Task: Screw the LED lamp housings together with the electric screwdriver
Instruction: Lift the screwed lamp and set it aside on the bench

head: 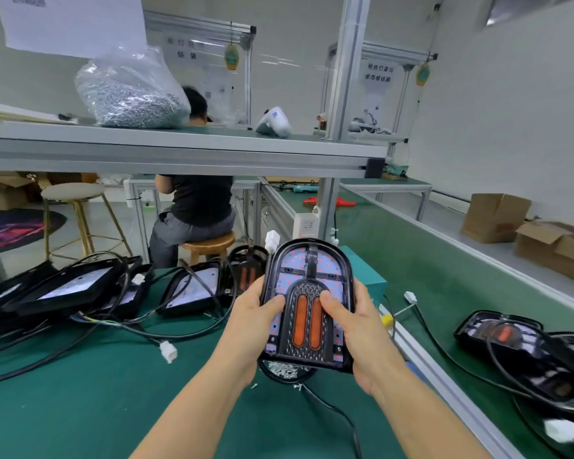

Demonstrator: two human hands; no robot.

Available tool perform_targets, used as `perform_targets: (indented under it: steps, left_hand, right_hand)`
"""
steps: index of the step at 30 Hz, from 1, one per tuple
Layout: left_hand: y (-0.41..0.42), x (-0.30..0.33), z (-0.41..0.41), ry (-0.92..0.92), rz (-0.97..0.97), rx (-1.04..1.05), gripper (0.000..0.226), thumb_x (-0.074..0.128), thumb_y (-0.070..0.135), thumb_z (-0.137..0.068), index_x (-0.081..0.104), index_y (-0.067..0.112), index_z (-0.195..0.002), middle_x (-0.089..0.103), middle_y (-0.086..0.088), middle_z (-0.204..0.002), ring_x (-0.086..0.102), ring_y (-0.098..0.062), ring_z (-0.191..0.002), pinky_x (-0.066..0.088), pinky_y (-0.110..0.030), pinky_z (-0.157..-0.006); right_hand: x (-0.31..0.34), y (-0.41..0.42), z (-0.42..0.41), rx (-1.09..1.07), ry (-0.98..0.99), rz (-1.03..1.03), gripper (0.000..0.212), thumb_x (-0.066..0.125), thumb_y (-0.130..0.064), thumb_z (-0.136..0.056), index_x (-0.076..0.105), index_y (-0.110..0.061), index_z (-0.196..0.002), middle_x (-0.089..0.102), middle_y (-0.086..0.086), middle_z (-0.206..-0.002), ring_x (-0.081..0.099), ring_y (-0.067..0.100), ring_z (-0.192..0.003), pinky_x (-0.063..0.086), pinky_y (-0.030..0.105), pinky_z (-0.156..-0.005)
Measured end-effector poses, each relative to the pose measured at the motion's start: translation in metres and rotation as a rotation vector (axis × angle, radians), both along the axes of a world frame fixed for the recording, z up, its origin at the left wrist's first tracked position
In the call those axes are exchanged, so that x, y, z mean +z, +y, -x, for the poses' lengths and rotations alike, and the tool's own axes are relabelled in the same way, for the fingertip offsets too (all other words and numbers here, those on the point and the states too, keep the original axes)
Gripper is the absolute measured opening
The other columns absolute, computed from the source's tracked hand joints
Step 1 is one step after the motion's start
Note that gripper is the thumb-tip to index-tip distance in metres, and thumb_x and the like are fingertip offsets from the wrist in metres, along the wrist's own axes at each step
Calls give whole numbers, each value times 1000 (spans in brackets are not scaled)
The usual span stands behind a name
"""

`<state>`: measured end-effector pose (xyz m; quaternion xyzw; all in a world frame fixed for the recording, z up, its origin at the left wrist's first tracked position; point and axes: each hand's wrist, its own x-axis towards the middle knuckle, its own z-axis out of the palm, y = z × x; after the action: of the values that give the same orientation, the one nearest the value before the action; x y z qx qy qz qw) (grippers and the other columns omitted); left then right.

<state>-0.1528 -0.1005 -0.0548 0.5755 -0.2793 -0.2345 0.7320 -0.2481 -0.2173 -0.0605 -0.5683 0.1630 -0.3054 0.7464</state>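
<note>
Two hands lift one lamp housing [308,301] just above the green bench mat [120,385], near the middle of the bench, tilted so its face looks up at the person. The left hand [251,321] wraps the left rim, thumb laid on the face beside the two orange strips [307,321]; the right hand [355,329] mirrors it on the right rim, thumb pressing near the strips, fingers curled round behind where I cannot see them. Both wrists are cocked back, forearms reaching up from the near edge.

It looks like a light, rigid plastic shell, stiff enough to carry by its edges without flexing. The glossy black rim may be a bit slick, and the dotted white board inside looks like the part to keep fingers and tool tips off. Gripping the rim on both sides, as now, seems the sound hold. A cable [332,409] trails from underneath towards the near edge and could drag or snag.

More housings [193,289] lie in a heap to the far left, others [511,339] to the right. A bag of screws [130,94] sits on the upper shelf [179,150]. I cannot pick out the screwdriver with certainty.
</note>
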Motion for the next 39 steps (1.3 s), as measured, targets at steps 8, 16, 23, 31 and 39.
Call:
perform_targets:
  steps: [8, 16, 23, 31, 39]
  left_hand:
    - [-65, 13, 26, 39, -89, -96, 22, 49, 2, -94, 67, 12, -103, 74, -13, -96, 69, -27, -79, 58, -39, -69]
    - [-146, 25, 67, 66, -163, -248, 19, 47, 0, -95, 62, 6, -105, 67, -19, -98, 61, -27, -76, 52, -32, -65]
    - [-219, 30, 99, -9, -235, -251, 31, 58, 13, -89, 44, 2, -115, 56, -12, -97, 55, -23, -83, 48, -34, -78]
    - [-265, 17, 153, -10, -232, -472, 54, 66, 7, -84, 35, 15, -128, 44, 0, -129, 48, -18, -111, 43, -24, -82]
    - [-285, 0, 159, 109, -260, -428, 98, 64, 8, -85, -6, 21, -152, 13, -1, -158, 29, -27, -139, 25, -45, -114]
  right_hand:
    - [11, -52, 46, -75, 89, 97, 55, 53, -13, -99, 27, -35, -143, 64, -1, -126, 67, 23, -107, 56, 43, -88]
    - [20, -110, 101, -309, 93, 204, 45, 50, -8, -100, 36, -34, -134, 65, -8, -113, 70, 3, -86, 58, 20, -63]
    - [27, -158, 145, -557, 157, 144, 55, 51, -15, -101, 28, -26, -149, 58, 1, -131, 63, 22, -108, 57, 39, -82]
    - [29, -212, 204, -778, 231, 7, 32, 53, -14, -100, 41, -29, -126, 59, 7, -122, 62, 31, -105, 52, 51, -91]
    - [20, -248, 205, -842, 263, -159, 40, 53, -7, -98, 39, -10, -136, 59, 17, -118, 65, 32, -87, 54, 43, -67]
